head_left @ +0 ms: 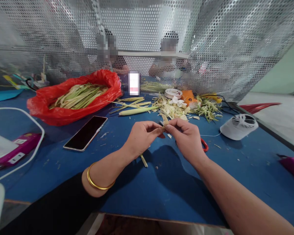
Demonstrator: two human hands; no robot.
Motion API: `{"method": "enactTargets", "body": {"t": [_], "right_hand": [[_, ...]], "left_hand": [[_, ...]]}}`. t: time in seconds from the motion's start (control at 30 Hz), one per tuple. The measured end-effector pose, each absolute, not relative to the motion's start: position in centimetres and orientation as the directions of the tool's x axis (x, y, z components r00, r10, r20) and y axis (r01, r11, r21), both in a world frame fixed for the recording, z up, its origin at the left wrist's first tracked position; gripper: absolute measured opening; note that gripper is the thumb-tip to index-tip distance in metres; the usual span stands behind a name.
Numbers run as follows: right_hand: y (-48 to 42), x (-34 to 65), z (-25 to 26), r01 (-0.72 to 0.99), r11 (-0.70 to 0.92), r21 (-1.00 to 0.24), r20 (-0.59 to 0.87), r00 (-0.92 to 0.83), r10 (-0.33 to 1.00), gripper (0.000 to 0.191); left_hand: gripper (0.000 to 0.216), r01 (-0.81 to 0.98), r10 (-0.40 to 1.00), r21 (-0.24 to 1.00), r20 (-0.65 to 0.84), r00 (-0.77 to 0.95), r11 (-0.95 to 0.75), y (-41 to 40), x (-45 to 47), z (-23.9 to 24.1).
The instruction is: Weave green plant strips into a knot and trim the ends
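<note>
Both hands meet above the middle of the blue table. My left hand (142,136), with a gold bangle at the wrist, pinches a small tan piece of dried leaf (165,119) between thumb and fingers. My right hand (185,134) pinches the same piece from the other side. Its tip sticks up between the fingertips; the rest is hidden by them. A narrow pale green strip (144,161) shows below my left hand. Red-handled scissors (204,145) lie partly hidden behind my right hand. Just beyond the hands is a heap of pale leaf scraps (172,110).
A red plastic bag (75,115) full of long green leaf strips (79,96) stands at left. Nearby lies a dark-screened phone (86,133). A spool of white thread (238,126) sits at right. A perforated metal screen (147,29) rises behind, with people beyond it.
</note>
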State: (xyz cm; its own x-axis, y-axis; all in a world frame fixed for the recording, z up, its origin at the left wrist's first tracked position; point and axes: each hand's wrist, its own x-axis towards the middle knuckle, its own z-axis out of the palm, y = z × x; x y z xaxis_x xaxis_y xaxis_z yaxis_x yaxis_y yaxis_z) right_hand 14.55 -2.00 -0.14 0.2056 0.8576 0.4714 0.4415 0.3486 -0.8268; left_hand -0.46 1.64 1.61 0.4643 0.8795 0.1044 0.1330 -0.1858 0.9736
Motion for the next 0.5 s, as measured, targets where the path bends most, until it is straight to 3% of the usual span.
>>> {"method": "enactTargets", "body": {"t": [0.13, 0.3, 0.5], "right_hand": [[-1.98, 14.51, -0.08, 0.406, 0.374, -0.834, 0.475, 0.181, 0.861, 0.008], [-2.38, 14.33, 0.26, 0.519, 0.434, -0.736, 0.572, 0.134, 0.809, 0.01], [-2.51, 14.53, 0.19, 0.664, 0.493, -0.562, 0.661, 0.003, 0.75, 0.014]], "left_hand": [[0.019, 0.136, 0.867, 0.956, 0.171, 0.468, -0.262, 1.86, -0.48, 1.39], [0.019, -0.004, 0.864, 0.998, 0.055, 0.501, -0.061, 1.93, -0.29, 1.47], [0.015, -0.052, 0.824, 0.988, -0.091, 0.56, 0.144, 2.0, -0.36, 1.56]]}}
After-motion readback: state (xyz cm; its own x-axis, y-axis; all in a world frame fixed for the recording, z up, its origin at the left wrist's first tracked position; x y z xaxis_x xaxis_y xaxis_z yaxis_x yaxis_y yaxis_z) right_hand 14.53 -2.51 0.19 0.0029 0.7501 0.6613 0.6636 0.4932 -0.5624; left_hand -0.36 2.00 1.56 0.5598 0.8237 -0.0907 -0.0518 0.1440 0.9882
